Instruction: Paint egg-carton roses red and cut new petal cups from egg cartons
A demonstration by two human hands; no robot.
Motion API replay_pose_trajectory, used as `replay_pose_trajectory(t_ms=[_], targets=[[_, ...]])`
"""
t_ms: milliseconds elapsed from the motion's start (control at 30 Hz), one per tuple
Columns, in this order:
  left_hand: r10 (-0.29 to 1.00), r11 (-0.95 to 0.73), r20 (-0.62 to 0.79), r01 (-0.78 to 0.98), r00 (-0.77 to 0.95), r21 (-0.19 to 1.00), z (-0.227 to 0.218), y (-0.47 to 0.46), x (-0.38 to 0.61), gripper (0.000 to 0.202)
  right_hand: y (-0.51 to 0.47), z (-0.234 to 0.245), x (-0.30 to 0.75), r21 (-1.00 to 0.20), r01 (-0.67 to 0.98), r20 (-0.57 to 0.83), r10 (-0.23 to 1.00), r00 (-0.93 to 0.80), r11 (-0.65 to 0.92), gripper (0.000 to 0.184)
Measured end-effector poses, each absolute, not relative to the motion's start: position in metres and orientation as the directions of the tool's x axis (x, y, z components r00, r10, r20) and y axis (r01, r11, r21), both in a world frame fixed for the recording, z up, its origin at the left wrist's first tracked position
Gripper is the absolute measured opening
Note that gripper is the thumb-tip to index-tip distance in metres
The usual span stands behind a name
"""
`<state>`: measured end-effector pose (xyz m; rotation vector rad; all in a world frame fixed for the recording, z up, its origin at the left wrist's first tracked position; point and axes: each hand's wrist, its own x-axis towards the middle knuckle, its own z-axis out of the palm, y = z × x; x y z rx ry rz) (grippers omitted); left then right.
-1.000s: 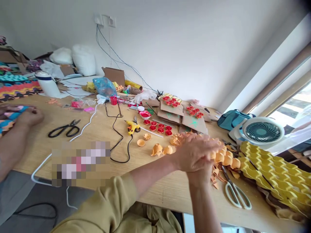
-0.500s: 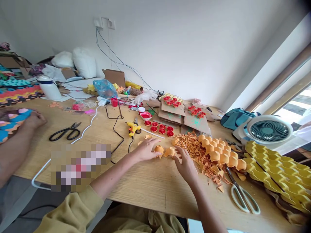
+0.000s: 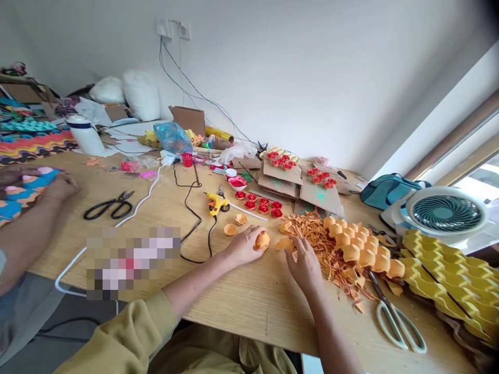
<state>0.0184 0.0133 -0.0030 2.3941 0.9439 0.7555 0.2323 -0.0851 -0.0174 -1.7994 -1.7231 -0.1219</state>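
Observation:
My left hand (image 3: 245, 247) is closed on an orange egg-carton cup (image 3: 262, 240), thumb and fingers around it just above the table. A second orange cup piece (image 3: 285, 243) sits in the fingers of my right hand (image 3: 306, 264), a short gap to the right of the first. Beyond my left hand, two small orange cups (image 3: 230, 229) rest on the wood, one of them looking layered. Orange offcuts (image 3: 307, 234) lie heaped beside my right hand. Several red paper flowers (image 3: 264, 208) stand in rows farther back.
A yellow glue gun (image 3: 215, 203) with a black cord lies left of the flowers. Orange egg carton (image 3: 353, 244), white-handled scissors (image 3: 399, 319), yellow cartons (image 3: 448, 275) and a fan (image 3: 446, 215) are at right. Black scissors (image 3: 109, 205) and another person's hands (image 3: 64, 184) are at left.
Both hands have closed on the orange cups, which have come up off the table and turned. The view has shifted slightly, uncovering the two small cups behind my left hand.

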Motion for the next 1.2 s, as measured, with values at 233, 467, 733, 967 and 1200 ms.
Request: replay_pose_trajectory(t_ms=[233, 467, 733, 967, 1200], targets=[[0.728, -0.683, 0.417, 0.515, 0.545, 0.519, 0.000, 0.038, 0.061, 0.050, -0.095, -0.013, 0.266, -0.331, 0.928, 0.590, 0.730, 0.345, -0.171, 0.038], [0.711, -0.701, 0.425, 0.511, 0.560, 0.498, -0.017, 0.041, 0.066, 0.068, -0.087, -0.018, 0.265, -0.294, 0.929, 0.543, 0.760, 0.357, -0.225, 0.036], [0.603, -0.798, 0.652, 0.356, 0.460, 0.487, -0.017, 0.024, 0.040, 0.053, -0.163, 0.008, 0.268, -0.283, 0.908, 0.472, 0.779, 0.412, -0.308, 0.036], [0.624, -0.781, 0.700, 0.296, 0.347, 0.549, -0.014, 0.021, 0.037, 0.041, -0.253, 0.018, 0.351, -0.093, 0.613, 0.269, 0.573, 0.774, -0.785, 0.042], [0.697, -0.717, 0.657, 0.314, 0.287, 0.623, -0.013, 0.027, 0.031, 0.031, -0.257, -0.016, 0.388, 0.052, 0.570, 0.055, 0.573, 0.818, -0.820, 0.054]])
